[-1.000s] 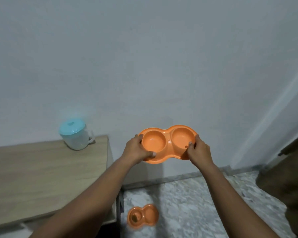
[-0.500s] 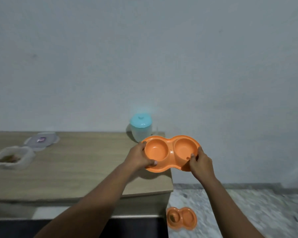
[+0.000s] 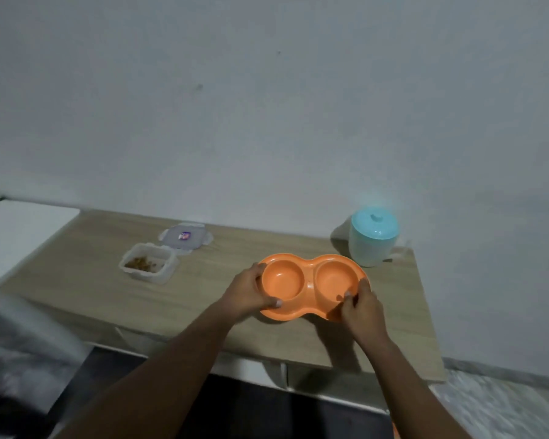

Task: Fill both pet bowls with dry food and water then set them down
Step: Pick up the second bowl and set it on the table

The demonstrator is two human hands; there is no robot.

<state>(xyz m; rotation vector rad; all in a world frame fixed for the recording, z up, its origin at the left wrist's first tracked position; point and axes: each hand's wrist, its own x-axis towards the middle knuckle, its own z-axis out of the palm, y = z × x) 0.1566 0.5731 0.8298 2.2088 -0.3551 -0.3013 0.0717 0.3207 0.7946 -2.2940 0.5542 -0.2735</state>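
The orange double pet bowl (image 3: 311, 282) sits at the right half of the bench (image 3: 86, 280), toward its front edge, low enough to throw a tight shadow. Whether its base already touches the wood I cannot tell. Its long axis runs left to right, roughly along the bench's length, and both round wells face up and look empty.

The left hand (image 3: 248, 293) grips the left end, its fingers (image 3: 271, 301) curled round the rim with the thumb laid along the near lip. The right hand (image 3: 362, 307) pinches the near rim of the right well in the same way.

The filling turns on what lies to each side. The open food container (image 3: 148, 264) stands well to the left, nearer the left hand, with brown kibble low inside and its lid (image 3: 186, 237) just behind it. The jug (image 3: 374, 240) stands just behind the right well, at the bench's far right corner, nearer the right hand.

The bowl is smooth moulded plastic, light and rigid, with a flared skirt. The container is cloudy and squarish. The jug is frosted, with a teal knobbed lid.
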